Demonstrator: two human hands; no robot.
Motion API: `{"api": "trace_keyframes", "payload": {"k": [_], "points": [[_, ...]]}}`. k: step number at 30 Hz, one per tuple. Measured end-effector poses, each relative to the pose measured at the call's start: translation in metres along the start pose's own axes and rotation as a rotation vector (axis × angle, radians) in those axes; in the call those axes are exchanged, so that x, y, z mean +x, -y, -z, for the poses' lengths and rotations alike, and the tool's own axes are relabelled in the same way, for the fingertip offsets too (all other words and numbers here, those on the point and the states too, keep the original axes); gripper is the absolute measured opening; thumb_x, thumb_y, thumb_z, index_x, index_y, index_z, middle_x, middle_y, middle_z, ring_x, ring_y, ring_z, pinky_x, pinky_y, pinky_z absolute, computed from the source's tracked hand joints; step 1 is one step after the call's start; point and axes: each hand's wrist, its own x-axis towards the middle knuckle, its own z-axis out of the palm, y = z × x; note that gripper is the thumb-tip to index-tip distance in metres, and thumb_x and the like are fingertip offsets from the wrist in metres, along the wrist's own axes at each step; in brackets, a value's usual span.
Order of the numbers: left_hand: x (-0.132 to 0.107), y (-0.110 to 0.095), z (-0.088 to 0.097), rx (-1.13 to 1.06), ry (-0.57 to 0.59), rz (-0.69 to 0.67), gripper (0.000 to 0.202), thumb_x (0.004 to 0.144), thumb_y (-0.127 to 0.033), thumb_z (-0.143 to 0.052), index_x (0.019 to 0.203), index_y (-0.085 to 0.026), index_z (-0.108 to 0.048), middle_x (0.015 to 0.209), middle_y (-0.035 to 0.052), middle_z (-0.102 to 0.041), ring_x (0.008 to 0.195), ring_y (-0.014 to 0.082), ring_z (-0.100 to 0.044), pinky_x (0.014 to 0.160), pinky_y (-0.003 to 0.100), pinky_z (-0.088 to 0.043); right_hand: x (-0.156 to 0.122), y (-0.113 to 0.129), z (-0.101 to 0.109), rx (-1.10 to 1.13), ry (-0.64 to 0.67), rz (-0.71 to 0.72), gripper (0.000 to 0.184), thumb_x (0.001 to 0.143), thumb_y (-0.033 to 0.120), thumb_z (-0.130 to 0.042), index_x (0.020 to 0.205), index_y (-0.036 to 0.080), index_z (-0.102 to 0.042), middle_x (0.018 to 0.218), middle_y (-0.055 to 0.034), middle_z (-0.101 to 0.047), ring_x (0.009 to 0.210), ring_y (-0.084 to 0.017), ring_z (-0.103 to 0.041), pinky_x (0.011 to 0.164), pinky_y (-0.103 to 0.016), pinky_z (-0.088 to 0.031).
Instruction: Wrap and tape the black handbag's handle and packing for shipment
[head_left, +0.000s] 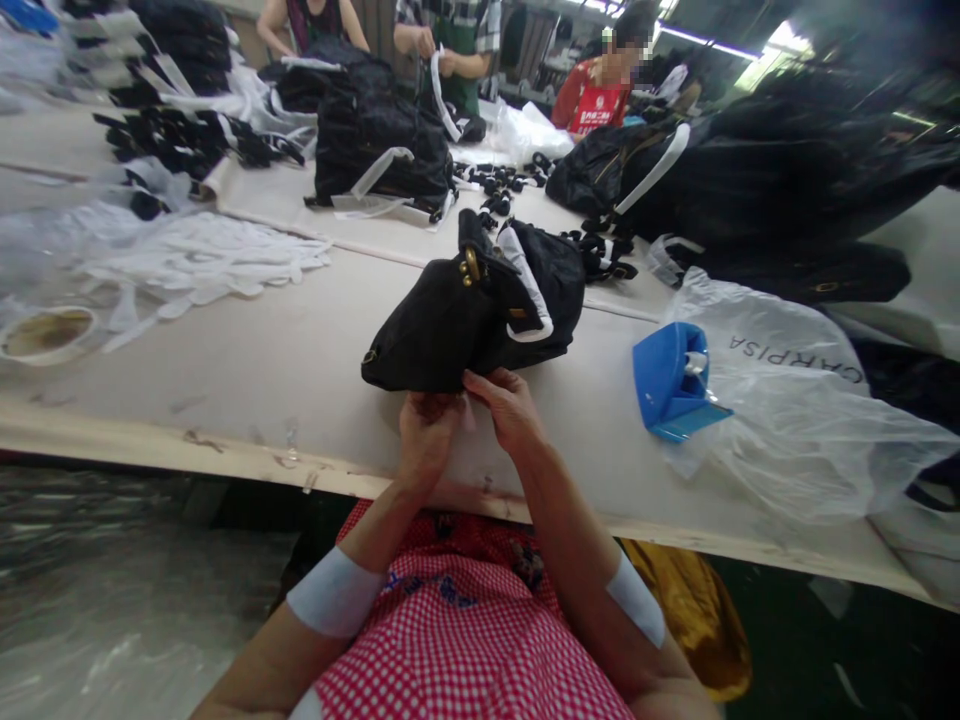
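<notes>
A black handbag [431,325] with gold-coloured metal fittings lies on the table right in front of me. A white wrapped strip [529,275] runs along its handle. My left hand [431,430] has its fingers closed at the bag's near bottom edge, its fingertips partly hidden beneath it. My right hand [510,408] pinches the same edge between thumb and fingers, just to the right. Between the two hands hangs a small pale scrap, too blurred to name.
To the right stand a blue tape dispenser [660,385] and a clear plastic bag [795,400] with lettering. White strips [202,260] and a tape roll [49,335] lie at left. More black bags [382,140] stand farther back, where several people work across the table [247,370].
</notes>
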Motion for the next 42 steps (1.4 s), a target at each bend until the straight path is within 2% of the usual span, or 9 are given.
{"api": "trace_keyframes", "payload": {"k": [9, 12, 15, 18, 22, 29, 32, 36, 42], "points": [[0.004, -0.004, -0.001, 0.007, 0.001, 0.043, 0.023, 0.057, -0.018, -0.077, 0.076, -0.018, -0.063, 0.073, -0.0006, -0.069, 0.073, 0.0167, -0.065, 0.077, 0.031, -0.052, -0.005, 0.005, 0.004, -0.038, 0.014, -0.058, 0.038, 0.054, 0.049, -0.090, 0.069, 0.020, -0.071, 0.073, -0.0009, -0.068, 0.069, -0.016, -0.059, 0.071, -0.030, -0.048], [0.006, -0.004, -0.001, 0.043, 0.032, 0.010, 0.021, 0.059, -0.019, -0.074, 0.075, -0.020, -0.061, 0.071, -0.0016, -0.066, 0.069, 0.0159, -0.062, 0.071, 0.031, -0.051, -0.014, 0.007, 0.009, -0.106, 0.117, -0.053, 0.044, 0.067, 0.062, -0.080, 0.075, 0.020, -0.071, 0.076, -0.0023, -0.067, 0.074, -0.017, -0.061, 0.073, -0.031, -0.050], [0.008, -0.004, -0.001, 0.073, 0.047, -0.004, 0.020, 0.061, -0.018, -0.073, 0.076, -0.020, -0.060, 0.070, -0.0017, -0.065, 0.067, 0.0158, -0.061, 0.070, 0.031, -0.051, -0.023, 0.006, 0.015, -0.167, 0.197, -0.025, 0.040, 0.069, 0.058, -0.080, 0.083, 0.021, -0.073, 0.078, -0.0016, -0.068, 0.078, -0.018, -0.061, 0.076, -0.031, -0.050], [0.007, -0.003, -0.001, 0.092, 0.050, -0.001, 0.021, 0.063, -0.018, -0.075, 0.078, -0.020, -0.061, 0.071, -0.0004, -0.066, 0.070, 0.0169, -0.063, 0.073, 0.032, -0.052, -0.025, 0.001, 0.018, -0.134, 0.145, -0.002, 0.033, 0.065, 0.050, -0.085, 0.080, 0.023, -0.072, 0.073, 0.0003, -0.067, 0.073, -0.016, -0.059, 0.077, -0.031, -0.049], [0.006, -0.003, -0.001, 0.063, 0.063, -0.003, 0.023, 0.065, -0.023, -0.081, 0.075, -0.019, -0.061, 0.071, 0.0010, -0.067, 0.071, 0.0179, -0.064, 0.075, 0.034, -0.053, -0.021, -0.010, 0.017, -0.123, 0.170, 0.073, 0.027, 0.076, 0.047, -0.075, 0.071, 0.023, -0.065, 0.068, 0.0000, -0.062, 0.071, -0.016, -0.057, 0.078, -0.032, -0.049], [0.007, -0.006, -0.004, 0.054, 0.041, -0.009, 0.024, 0.065, -0.022, -0.082, 0.070, -0.020, -0.059, 0.065, -0.0013, -0.062, 0.066, 0.0165, -0.061, 0.074, 0.034, -0.052, -0.017, -0.020, 0.011, -0.568, -0.087, 0.291, 0.023, 0.088, 0.041, -0.055, 0.074, 0.023, -0.061, 0.066, 0.0010, -0.055, 0.068, -0.016, -0.049, 0.071, -0.031, -0.041], [0.006, -0.009, -0.005, 0.046, 0.015, 0.001, 0.024, 0.062, -0.020, -0.081, 0.070, -0.021, -0.059, 0.066, -0.0021, -0.062, 0.066, 0.0154, -0.061, 0.072, 0.032, -0.052, -0.021, -0.014, 0.012, -0.442, -0.024, 0.252, 0.033, 0.090, 0.053, -0.053, 0.078, 0.024, -0.063, 0.074, -0.0010, -0.060, 0.076, -0.018, -0.054, 0.078, -0.032, -0.044], [0.004, -0.010, -0.006, -0.014, 0.030, 0.020, 0.025, 0.062, -0.020, -0.081, 0.071, -0.020, -0.058, 0.066, -0.0023, -0.063, 0.062, 0.0135, -0.059, 0.066, 0.030, -0.052, -0.024, -0.007, 0.013, -0.217, 0.168, 0.162, 0.035, 0.079, 0.060, -0.069, 0.077, 0.025, -0.066, 0.073, -0.0013, -0.062, 0.079, -0.020, -0.057, 0.087, -0.035, -0.047], [0.005, -0.014, -0.006, -0.018, 0.110, 0.022, 0.024, 0.063, -0.019, -0.079, 0.063, -0.020, -0.055, 0.056, -0.0043, -0.056, 0.055, 0.0111, -0.052, 0.065, 0.029, -0.048, -0.017, -0.015, 0.011, -0.073, 0.125, 0.126, 0.028, 0.077, 0.049, -0.075, 0.072, 0.024, -0.065, 0.069, 0.0012, -0.059, 0.072, -0.016, -0.054, 0.083, -0.032, -0.046]]}}
